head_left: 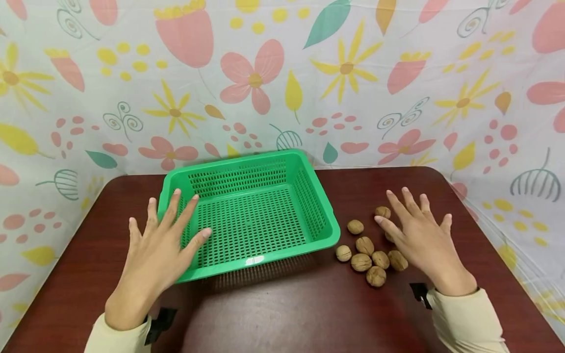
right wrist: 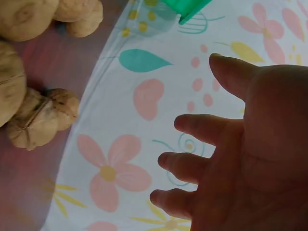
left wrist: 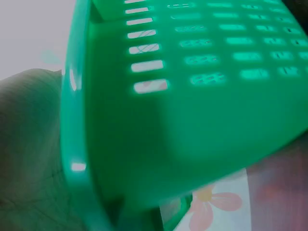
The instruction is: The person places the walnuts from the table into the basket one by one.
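Observation:
A green plastic basket (head_left: 251,220) with slotted walls and floor lies on the table, nothing inside it. My left hand (head_left: 154,250) spreads its fingers over the basket's left end, palm down, and the rim passes close by the palm in the left wrist view. To the right of the basket, several walnuts (head_left: 361,262) are grouped loosely on the wood. Above the right side of that group is my right hand (head_left: 423,240), fingers spread and holding nothing; it hides part of one walnut. Walnuts (right wrist: 33,120) also show at the left of the right wrist view.
The dark reddish-brown table (head_left: 273,318) has rounded back corners. Behind it and along both sides hangs a white cloth (head_left: 282,78) printed with flowers and leaves. Both wrists carry black straps below pale sleeves (head_left: 468,318).

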Demonstrator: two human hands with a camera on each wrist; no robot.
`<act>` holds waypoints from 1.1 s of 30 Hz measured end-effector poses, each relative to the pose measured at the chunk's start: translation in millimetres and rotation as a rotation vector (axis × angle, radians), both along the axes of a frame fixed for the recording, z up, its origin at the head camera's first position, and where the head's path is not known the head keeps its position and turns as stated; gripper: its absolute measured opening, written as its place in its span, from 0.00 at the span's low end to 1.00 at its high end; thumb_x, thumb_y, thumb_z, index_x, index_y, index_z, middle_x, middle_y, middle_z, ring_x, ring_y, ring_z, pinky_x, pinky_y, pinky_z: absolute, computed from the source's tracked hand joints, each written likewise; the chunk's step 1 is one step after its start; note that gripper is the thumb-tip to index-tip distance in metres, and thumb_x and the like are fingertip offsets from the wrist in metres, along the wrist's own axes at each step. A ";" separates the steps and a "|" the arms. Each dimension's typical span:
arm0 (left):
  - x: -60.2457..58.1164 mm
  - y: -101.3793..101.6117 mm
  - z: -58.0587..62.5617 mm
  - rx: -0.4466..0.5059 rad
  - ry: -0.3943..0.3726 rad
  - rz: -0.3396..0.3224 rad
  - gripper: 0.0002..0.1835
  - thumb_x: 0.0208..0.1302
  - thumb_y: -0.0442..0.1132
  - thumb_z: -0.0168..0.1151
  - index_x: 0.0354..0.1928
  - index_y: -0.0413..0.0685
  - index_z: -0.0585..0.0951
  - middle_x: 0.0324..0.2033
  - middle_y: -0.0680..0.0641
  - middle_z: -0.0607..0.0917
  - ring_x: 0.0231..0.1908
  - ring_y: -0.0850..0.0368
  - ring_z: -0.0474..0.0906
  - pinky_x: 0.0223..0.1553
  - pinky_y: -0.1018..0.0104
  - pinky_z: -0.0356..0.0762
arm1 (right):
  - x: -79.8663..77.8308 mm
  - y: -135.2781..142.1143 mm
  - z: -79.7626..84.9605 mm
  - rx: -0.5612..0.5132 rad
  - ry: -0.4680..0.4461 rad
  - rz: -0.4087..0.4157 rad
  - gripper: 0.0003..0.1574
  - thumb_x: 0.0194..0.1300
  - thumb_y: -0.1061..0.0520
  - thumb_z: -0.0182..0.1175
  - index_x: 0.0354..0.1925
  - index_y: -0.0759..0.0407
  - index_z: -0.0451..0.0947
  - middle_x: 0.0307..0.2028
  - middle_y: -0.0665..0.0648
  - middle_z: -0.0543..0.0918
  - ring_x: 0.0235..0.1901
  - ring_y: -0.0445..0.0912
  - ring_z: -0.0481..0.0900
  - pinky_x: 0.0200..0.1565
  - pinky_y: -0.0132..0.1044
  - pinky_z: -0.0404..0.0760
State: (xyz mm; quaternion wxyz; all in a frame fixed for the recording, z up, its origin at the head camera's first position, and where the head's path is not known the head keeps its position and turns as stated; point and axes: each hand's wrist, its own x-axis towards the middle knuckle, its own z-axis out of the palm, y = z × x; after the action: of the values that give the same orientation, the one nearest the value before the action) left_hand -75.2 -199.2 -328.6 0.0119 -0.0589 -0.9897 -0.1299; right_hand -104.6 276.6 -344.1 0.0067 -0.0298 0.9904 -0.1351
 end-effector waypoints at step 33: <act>27.6 -52.5 -55.4 0.602 -0.010 -0.111 0.52 0.70 0.42 0.68 0.85 0.73 0.46 0.84 0.62 0.33 0.84 0.48 0.36 0.61 0.15 0.51 | -12.0 78.3 -62.1 -0.611 -0.172 -0.024 0.36 0.72 0.46 0.67 0.70 0.61 0.75 0.41 0.47 0.90 0.33 0.46 0.86 0.34 0.39 0.82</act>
State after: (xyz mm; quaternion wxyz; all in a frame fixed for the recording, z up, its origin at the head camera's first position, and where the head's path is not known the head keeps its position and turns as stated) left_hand -47.6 -251.7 -384.0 0.0169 -0.1061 -0.9020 -0.4181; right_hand -116.6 355.0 -406.2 0.0797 -0.0072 0.9000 -0.4285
